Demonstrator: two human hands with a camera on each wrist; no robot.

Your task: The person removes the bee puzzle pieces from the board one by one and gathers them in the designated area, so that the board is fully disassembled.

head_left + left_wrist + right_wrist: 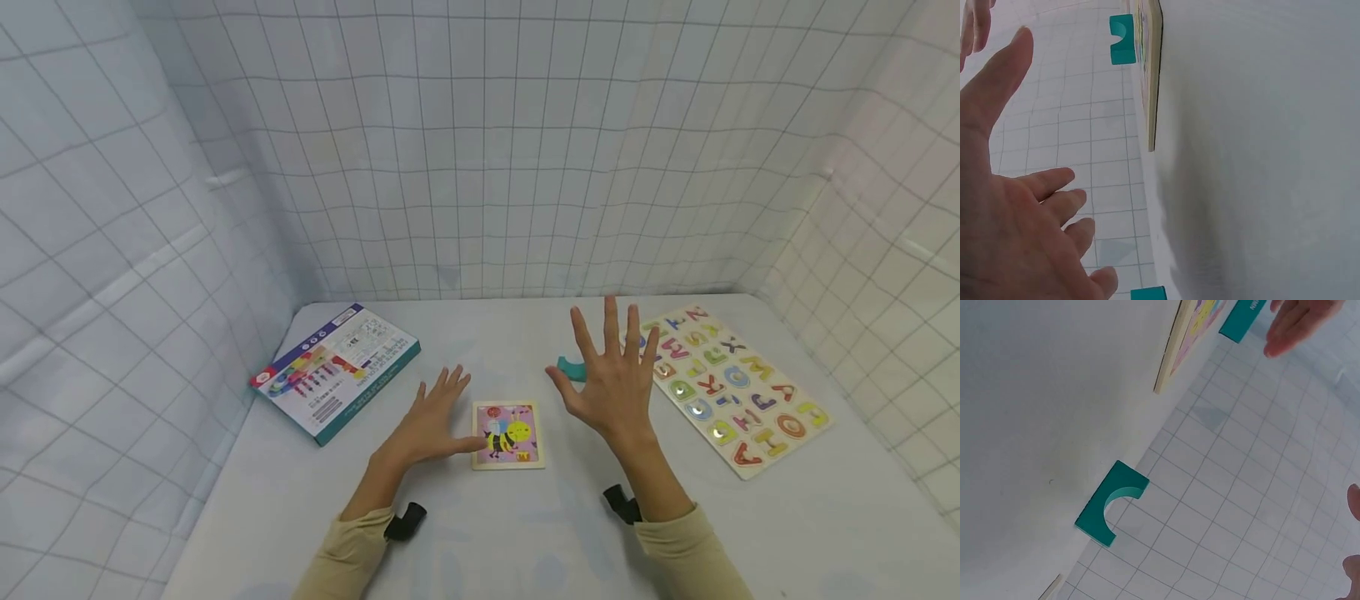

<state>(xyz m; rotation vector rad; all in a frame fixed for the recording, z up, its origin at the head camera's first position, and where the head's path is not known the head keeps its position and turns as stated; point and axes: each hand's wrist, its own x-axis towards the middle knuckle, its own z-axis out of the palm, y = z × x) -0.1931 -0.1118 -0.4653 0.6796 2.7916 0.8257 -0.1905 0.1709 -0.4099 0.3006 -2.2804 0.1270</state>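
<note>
Left hand (429,427) and right hand (618,387), fingers outspread, flank a square pink bee puzzle (513,432), cream alphabet board (759,384) at its three o'clock, "W" legible, one corner hidden.

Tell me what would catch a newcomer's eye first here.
First, the outspread right hand and the left hand, both above the white table. Between them in the head view lies a framed bee picture. The colourful alphabet board is at right, the printed box at left.
</note>
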